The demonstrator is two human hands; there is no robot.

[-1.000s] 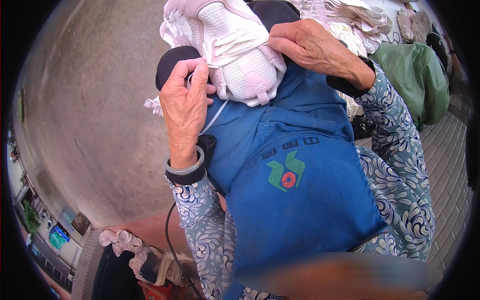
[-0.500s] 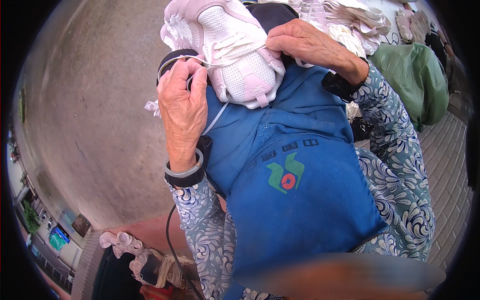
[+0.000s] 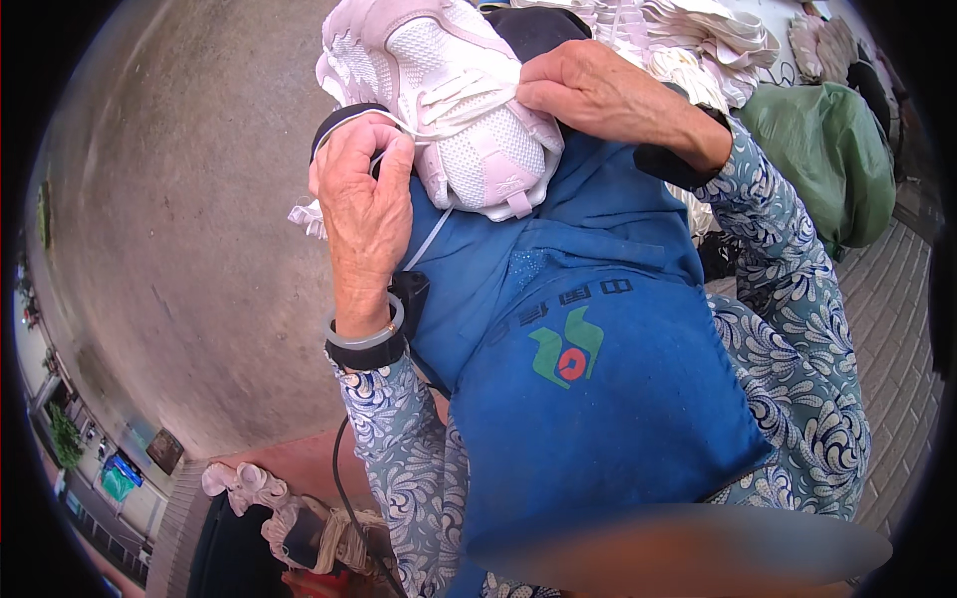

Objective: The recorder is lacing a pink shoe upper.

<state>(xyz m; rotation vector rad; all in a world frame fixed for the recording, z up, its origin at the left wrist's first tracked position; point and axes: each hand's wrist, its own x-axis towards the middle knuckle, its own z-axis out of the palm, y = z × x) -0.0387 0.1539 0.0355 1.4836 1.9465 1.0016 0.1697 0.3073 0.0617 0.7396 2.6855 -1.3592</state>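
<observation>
A pale pink sneaker (image 3: 454, 100) rests on the lap, against a blue apron (image 3: 588, 399). The left hand (image 3: 364, 204) pinches its white lace (image 3: 424, 125) — the right hand (image 3: 598, 95) grips the shoe's far side. Behind lie piled white shoe parts (image 3: 698, 40) and a green bag (image 3: 827, 159).

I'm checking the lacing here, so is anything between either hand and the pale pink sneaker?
Nothing visible is. The left hand pinches the white lace beside the sneaker, and the right hand rests directly on its laced top. The sneaker lies on the blue apron.
</observation>
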